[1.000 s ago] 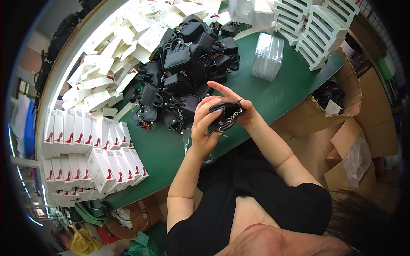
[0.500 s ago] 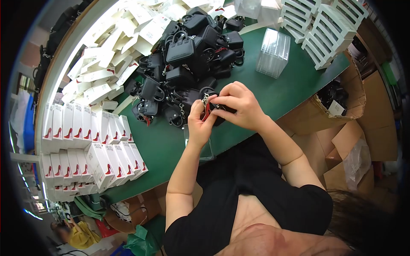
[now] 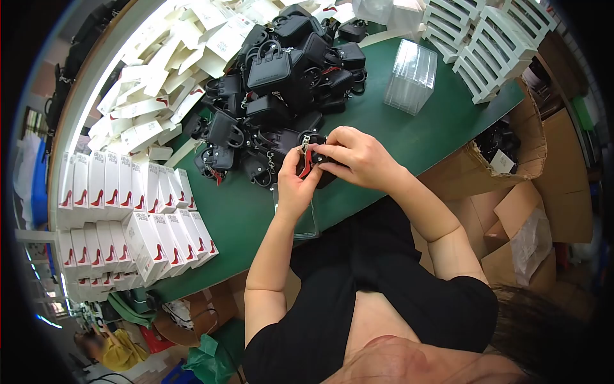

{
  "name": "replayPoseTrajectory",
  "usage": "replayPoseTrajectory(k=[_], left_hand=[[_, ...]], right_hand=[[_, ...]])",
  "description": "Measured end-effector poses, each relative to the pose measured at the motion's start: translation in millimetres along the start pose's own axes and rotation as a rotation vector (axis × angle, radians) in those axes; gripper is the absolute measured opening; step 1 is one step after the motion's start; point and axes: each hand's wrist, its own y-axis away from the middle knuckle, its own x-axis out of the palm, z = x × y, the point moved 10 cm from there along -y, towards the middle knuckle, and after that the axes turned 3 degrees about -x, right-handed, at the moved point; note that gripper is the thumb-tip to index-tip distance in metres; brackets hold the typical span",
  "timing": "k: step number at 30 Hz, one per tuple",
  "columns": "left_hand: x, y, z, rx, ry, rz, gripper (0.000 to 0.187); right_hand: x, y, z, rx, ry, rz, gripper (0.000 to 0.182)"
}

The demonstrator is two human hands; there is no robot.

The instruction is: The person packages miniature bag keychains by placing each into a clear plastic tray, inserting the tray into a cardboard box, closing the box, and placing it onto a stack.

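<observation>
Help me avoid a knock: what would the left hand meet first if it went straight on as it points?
The left hand would probably meet the pile of black bags, though relative height is unclear.

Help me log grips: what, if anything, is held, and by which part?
A red shoe-shaped charm, pinched near its lower end by the left hand; what the right hand grips can't be told.
</observation>
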Motion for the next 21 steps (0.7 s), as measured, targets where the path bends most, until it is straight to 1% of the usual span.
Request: replayPoseTrajectory(k=[3,7,8,12,13,17,21], left_hand=[[3.7,-0.1,3.9,-0.017,-0.056,0.023,0.038],[9.3,2.1,-17.4,-0.011,0.166,0.006,0.032],[8.1,2.5,-15.5,-0.013,0.168,0.005,0.032],[9.0,1.3,9.4,-0.138,-0.02,0.154,0.024],[8.0,1.2,9.8,-0.138,-0.018,0.152,0.024],[12.3,6.2,22.4,-0.299,0.224,0.18,0.021],[14.5,8.6,17.2,-0.318,0.324,0.171,0.02]], right_hand=[[2.1,2.0,0.4,-0.043,0.047,-0.009,0.021],[-6.2,7.8,-17.9,0.088,-0.143,-0.081,0.018],[-6.3,9.0,-18.9,0.089,-0.144,-0.078,0.018],[-0.1,10.2,-1.3,-0.115,-0.002,0.01,0.017],[0.4,11.0,-1.1,-0.116,-0.002,0.013,0.017],[4.7,18.1,5.5,-0.146,0.134,0.049,0.018],[3.3,20.8,5.7,-0.155,0.161,0.075,0.02]])
